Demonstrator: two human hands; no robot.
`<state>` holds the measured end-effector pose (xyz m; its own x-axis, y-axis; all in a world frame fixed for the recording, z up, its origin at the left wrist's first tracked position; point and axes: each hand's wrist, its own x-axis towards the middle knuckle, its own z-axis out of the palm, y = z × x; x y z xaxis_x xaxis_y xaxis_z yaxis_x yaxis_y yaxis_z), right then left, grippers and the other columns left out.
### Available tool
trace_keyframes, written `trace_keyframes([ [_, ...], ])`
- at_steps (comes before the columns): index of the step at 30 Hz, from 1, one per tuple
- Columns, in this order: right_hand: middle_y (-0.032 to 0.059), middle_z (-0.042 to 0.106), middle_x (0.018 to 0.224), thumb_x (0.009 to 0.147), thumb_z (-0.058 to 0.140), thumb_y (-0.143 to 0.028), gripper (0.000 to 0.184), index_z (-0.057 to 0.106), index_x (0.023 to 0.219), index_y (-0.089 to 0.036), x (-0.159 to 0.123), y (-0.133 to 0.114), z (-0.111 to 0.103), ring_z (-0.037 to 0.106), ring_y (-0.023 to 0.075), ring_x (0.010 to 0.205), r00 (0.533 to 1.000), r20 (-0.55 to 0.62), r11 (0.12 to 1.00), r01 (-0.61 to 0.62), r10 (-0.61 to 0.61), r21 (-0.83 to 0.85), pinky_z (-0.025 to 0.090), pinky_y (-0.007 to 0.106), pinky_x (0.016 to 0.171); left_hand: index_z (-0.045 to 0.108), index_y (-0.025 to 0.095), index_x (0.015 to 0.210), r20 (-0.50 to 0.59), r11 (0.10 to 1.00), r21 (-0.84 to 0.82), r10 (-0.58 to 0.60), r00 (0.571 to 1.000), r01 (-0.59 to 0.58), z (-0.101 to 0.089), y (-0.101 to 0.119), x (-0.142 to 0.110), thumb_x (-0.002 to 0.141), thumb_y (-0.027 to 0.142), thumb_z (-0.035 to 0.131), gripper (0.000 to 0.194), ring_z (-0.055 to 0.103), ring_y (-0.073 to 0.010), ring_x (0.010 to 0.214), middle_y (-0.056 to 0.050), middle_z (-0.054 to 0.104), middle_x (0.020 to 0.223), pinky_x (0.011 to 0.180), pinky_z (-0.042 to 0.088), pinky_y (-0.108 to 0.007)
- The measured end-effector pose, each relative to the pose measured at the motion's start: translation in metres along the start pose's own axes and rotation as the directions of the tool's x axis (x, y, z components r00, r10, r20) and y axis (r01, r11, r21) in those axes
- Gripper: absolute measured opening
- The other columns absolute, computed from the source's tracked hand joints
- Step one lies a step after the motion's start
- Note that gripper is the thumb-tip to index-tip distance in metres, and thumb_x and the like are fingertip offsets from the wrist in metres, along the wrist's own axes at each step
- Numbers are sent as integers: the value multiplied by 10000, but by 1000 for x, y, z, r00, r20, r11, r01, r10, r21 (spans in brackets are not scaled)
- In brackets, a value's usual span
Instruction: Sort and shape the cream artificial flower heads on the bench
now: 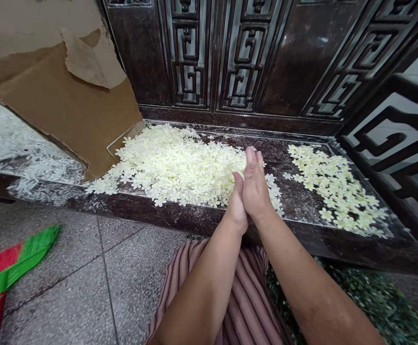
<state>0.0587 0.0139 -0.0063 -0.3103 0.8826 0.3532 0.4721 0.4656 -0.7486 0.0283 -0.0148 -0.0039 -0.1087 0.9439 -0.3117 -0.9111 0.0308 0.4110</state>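
My right hand (255,189) and my left hand (238,206) are brought together palm to palm, over the front right end of a heap of white-yellow artificial flowers (183,165). The right hand's fingers are straight and lie side by side, pointing away from me. On the left hand the thumb shows, while its fingers are mostly covered by the right. Whether anything lies between the palms is hidden. A smaller patch of the same flower heads (338,187) is spread to the right of my hands on the dark wooden bench seat (284,196).
A torn cardboard sheet (75,105) leans at the left, between the heap and a pile of white stem-like pieces (11,139). Carved dark wood (238,67) rises behind. A green-and-red broom (15,263) is at lower left; green artificial foliage (374,297) lies at lower right.
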Motion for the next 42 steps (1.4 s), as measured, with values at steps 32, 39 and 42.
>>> trace_keyframes([
  [32,153,659,920,912,210,-426,532,647,868,-126,36,49,3,578,258,996,912,-411,1000,-6,-3,-22,390,467,937,630,137,763,-48,999,-47,8,999,-10,-3,-8,7,927,295,318,386,597,-91,639,-20,627,647,661,465,-183],
  [39,98,626,826,853,403,-331,272,616,798,-171,7,46,-19,570,230,875,891,-454,999,-24,10,-25,440,416,810,556,118,875,-159,995,-99,-38,987,22,-6,-8,11,795,117,396,179,583,-104,598,-46,608,716,621,482,-216],
  [42,77,600,830,793,518,-316,162,609,817,-184,-23,41,-25,566,207,804,948,-315,999,-23,34,38,471,368,714,528,118,1036,-215,1000,-13,-18,976,15,-3,-5,6,791,124,409,272,615,-134,692,-75,626,850,716,509,-271],
])
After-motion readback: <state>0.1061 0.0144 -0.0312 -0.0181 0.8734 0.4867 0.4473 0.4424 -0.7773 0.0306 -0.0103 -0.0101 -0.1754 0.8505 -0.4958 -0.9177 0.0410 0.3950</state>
